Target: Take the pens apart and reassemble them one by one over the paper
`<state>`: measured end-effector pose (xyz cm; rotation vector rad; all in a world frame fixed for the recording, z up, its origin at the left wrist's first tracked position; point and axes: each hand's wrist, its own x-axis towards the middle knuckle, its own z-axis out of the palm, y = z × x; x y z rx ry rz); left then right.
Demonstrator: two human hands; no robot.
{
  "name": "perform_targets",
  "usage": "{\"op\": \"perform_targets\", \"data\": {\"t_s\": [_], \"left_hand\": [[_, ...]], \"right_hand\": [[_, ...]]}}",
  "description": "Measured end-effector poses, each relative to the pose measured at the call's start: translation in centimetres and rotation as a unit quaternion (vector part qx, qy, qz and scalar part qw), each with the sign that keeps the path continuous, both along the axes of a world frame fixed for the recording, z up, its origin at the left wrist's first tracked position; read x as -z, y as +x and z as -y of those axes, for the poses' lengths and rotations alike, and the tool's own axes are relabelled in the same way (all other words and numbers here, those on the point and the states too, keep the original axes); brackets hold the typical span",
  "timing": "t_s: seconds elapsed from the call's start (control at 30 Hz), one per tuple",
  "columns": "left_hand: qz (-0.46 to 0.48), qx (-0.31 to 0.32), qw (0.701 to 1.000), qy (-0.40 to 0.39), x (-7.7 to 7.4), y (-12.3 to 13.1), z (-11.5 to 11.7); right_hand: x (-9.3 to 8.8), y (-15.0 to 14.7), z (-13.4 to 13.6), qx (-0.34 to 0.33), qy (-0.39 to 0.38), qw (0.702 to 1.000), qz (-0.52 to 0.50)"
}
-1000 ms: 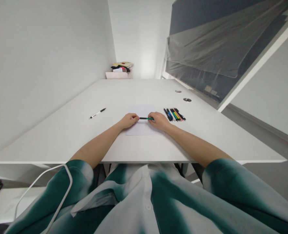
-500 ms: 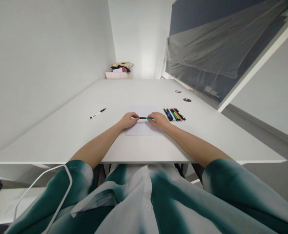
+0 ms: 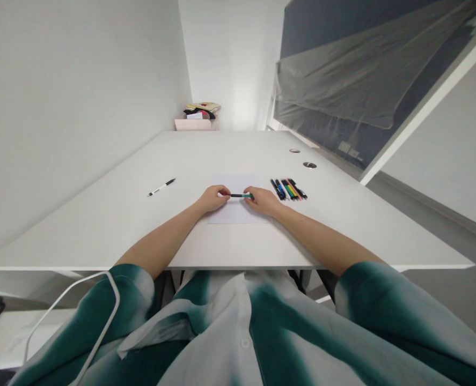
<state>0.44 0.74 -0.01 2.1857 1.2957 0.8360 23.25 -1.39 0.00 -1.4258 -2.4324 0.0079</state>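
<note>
My left hand (image 3: 213, 198) and my right hand (image 3: 264, 200) both pinch a thin green and black pen (image 3: 240, 195), held level between them just above a white sheet of paper (image 3: 238, 206) on the white table (image 3: 112, 214). The left fingers grip the pen's dark end, the right fingers its green end. Both hands are closed around it.
A row of several coloured pens (image 3: 288, 188) lies just right of the paper. A white pen with a black tip (image 3: 161, 187) lies apart on the left. Two round cable holes (image 3: 309, 165) sit further back. A box with clutter (image 3: 199, 117) stands at the far end.
My hands have drawn slightly closer together along the pen, so less of it shows between them. Nothing else has moved.
</note>
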Motion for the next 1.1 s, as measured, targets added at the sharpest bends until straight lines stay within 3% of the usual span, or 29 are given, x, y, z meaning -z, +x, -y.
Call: {"op": "perform_targets", "data": {"t_s": [0.63,1.1], "left_hand": [[-0.029,0.018,0.999,-0.025,0.3,-0.26,-0.51],[0.002,-0.006,1.0,-0.019,0.37,-0.11,-0.53]], "right_hand": [[-0.6,-0.14,0.21,0.021,0.007,1.0,0.008],[-0.22,0.12,-0.09,-0.017,0.026,0.999,-0.009]]}}
